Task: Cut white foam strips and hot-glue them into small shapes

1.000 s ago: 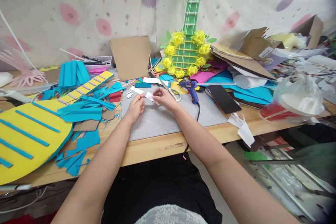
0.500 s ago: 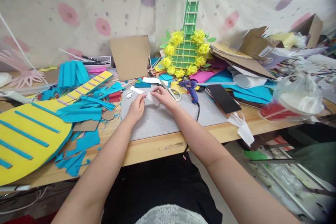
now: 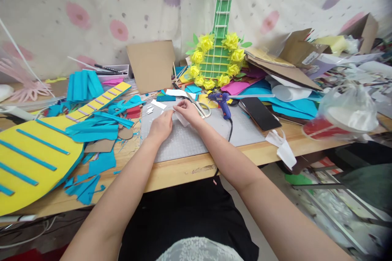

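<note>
Over the grey cutting mat (image 3: 183, 147), both hands meet at a small piece of white paper (image 3: 181, 120). My right hand (image 3: 187, 111) pinches the paper near its upper edge, fingers bent. Close beside it, my left hand (image 3: 162, 125) is closed, thumb and fingertips at the paper's left edge; the fingertips are partly hidden. Left of the hands lie a white strip (image 3: 159, 104) and several tiny white bits (image 3: 150, 110). Scissors (image 3: 204, 111) with pale handles rest just behind my right hand. A blue glue gun (image 3: 224, 105) lies to its right.
A yellow paper guitar (image 3: 33, 151) and blue scraps (image 3: 101, 163) cover the left side. A green guitar with yellow flowers (image 3: 219, 63) leans at the back. On the right are a phone (image 3: 260, 114), a white mask-like piece (image 3: 283, 151) and a bagged red-and-white tub (image 3: 337, 124).
My left hand has moved slightly right and turned, closing up against the right hand at the paper. More of the paper is now covered by the fingers.
</note>
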The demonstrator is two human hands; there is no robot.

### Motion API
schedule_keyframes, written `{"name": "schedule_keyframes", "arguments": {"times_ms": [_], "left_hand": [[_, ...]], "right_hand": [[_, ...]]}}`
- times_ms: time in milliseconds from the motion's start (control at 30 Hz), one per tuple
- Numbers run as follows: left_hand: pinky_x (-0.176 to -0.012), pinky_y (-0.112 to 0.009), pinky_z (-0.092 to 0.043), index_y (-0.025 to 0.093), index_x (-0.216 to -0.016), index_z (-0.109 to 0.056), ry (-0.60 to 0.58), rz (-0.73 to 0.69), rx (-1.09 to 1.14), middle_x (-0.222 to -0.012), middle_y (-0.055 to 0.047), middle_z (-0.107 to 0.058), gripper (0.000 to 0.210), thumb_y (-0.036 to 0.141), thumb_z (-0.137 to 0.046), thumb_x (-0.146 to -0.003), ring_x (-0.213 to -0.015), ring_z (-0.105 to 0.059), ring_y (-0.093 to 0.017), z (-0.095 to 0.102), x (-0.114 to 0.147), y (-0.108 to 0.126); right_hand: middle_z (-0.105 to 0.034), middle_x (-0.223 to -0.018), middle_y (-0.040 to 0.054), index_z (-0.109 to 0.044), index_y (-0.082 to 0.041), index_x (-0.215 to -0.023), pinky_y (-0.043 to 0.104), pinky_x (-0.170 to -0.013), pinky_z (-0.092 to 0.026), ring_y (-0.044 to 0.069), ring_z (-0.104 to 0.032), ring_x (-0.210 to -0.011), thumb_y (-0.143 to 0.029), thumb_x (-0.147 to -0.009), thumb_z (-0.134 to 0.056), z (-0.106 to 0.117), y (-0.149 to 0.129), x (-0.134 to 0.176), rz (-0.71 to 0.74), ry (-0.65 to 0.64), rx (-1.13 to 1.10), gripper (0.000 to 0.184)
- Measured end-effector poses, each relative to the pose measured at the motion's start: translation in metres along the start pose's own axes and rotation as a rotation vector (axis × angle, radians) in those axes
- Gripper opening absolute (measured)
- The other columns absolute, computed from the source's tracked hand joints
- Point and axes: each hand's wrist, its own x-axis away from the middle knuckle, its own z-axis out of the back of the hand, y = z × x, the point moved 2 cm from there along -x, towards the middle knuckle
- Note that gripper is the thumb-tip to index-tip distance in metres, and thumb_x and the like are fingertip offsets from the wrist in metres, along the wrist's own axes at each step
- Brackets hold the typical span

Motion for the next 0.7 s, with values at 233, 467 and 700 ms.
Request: {"name": "schedule_keyframes", "arguments": {"times_ms": [233,467,700], "left_hand": [[-0.088,-0.034,-0.04,0.018,-0.117,-0.052,0.009,0.017,-0.014,-0.113,-0.012,-0.059,0.036,0.015,-0.035,-0.085,-0.105,-0.055,-0.025,-0.002,0.0,0.0],[-0.085,-0.035,-0.042,0.02,-0.125,-0.047,0.069,0.089,0.046,-0.112,-0.011,-0.062,0.04,0.023,-0.037,-0.086,-0.101,-0.059,-0.025,0.007,0.003,0.006],[-0.077,-0.029,-0.047,0.016,-0.093,-0.065,0.191,0.336,0.761,-0.092,-0.007,-0.067,0.021,0.024,-0.057,-0.075,-0.08,-0.063,-0.016,0.007,-0.016,-0.011]], "right_hand": [[-0.054,-0.068,-0.0043,-0.047,-0.019,-0.075,0.024,-0.061,-0.039,0.011,-0.053,-0.066,-0.025,-0.067,-0.061,0.0,-0.002,0.002,-0.049,-0.012,-0.033,0.017],[-0.053,-0.066,-0.0051,-0.046,-0.02,-0.076,0.024,-0.06,-0.039,0.01,-0.053,-0.063,-0.027,-0.066,-0.062,0.003,-0.001,0.002,-0.017,-0.024,-0.042,0.02],[-0.056,-0.066,-0.0053,-0.044,-0.021,-0.081,0.025,-0.063,-0.041,0.011,-0.057,-0.065,-0.03,-0.069,-0.061,0.004,-0.005,0.002,0.093,-0.122,0.024,0.023]]}}
